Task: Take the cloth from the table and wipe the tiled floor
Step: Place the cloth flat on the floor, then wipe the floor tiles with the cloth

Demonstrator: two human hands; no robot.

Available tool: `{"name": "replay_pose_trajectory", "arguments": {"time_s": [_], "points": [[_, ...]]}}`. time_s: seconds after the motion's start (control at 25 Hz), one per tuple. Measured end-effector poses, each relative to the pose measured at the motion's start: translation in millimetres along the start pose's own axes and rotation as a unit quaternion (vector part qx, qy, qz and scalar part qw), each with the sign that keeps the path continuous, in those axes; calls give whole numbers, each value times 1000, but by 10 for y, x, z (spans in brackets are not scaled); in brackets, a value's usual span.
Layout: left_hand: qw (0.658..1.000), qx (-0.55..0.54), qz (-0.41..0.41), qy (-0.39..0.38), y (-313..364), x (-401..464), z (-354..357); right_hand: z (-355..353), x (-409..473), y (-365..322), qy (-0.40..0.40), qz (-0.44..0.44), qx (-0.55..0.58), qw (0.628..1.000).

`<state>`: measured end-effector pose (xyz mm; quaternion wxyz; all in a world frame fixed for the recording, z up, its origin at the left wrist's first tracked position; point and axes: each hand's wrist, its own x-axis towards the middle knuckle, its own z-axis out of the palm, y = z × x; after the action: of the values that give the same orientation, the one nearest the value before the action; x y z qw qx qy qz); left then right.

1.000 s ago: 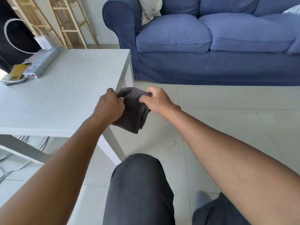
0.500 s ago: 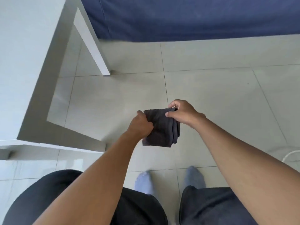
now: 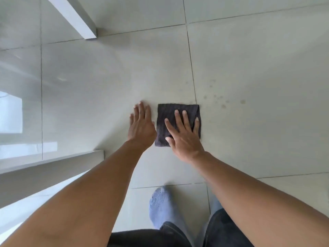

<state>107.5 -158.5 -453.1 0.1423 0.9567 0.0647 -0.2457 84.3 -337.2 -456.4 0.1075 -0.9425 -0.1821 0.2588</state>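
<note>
Trousers and a blue-grey sock [image 3: 161, 205] are cut off below. The folded dark grey cloth [image 3: 178, 111] is pressed flat on the tiled floor [image 3: 106, 77] by the spread right hand [image 3: 184, 138]; the left hand [image 3: 141, 126] rests open beside it. Faint spots [image 3: 223, 102] are seen beyond.

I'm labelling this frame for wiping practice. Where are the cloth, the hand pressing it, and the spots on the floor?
cloth [image 3: 166, 114], head view, bare upper left area.
right hand [image 3: 185, 139], head view, back of hand.
spots [image 3: 243, 101], head view, largest spot.

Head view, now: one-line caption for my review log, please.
Right hand presses a folded dark cloth flat on the tiled floor; left hand rests beside it.
</note>
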Motion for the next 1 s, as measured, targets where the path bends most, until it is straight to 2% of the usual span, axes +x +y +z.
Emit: {"name": "replay_pose_trajectory", "arguments": {"time_s": [0.12, 0.24, 0.32, 0.4, 0.56, 0.72, 0.8, 0.92, 1.0], "points": [[999, 13, -9, 34, 40, 52, 154, -249, 637, 287, 11, -5, -28, 1000], [999, 37, -13, 31, 93, 71, 156, -658, 1290, 522, 4, 33, -16, 999], [996, 83, -6, 27, 83, 105, 89, -743, 1353, 509, -4, 56, -7, 998], [994, 106, 17, 24, 15, 141, 2, -567, 1040, 413, 16, 54, -10, 998], [988, 121, 91, 26, 66, 261, -86, 73, -119, 396, 32, 28, -6, 999], [997, 45, 52, 19, 308, 366, -12, 188, -668, 847, 37, 50, 10, 998], [997, 58, 43, 16, 346, 358, 27, 31, -640, 1140, 66, 132, 21, 989], [997, 68, 30, 14, 392, 356, 39, -321, -45, 1403, 130, 291, 53, 946], [997, 72, 21, 4, 465, 369, 25, -576, 510, 1328, 135, 332, 92, 929]]}}
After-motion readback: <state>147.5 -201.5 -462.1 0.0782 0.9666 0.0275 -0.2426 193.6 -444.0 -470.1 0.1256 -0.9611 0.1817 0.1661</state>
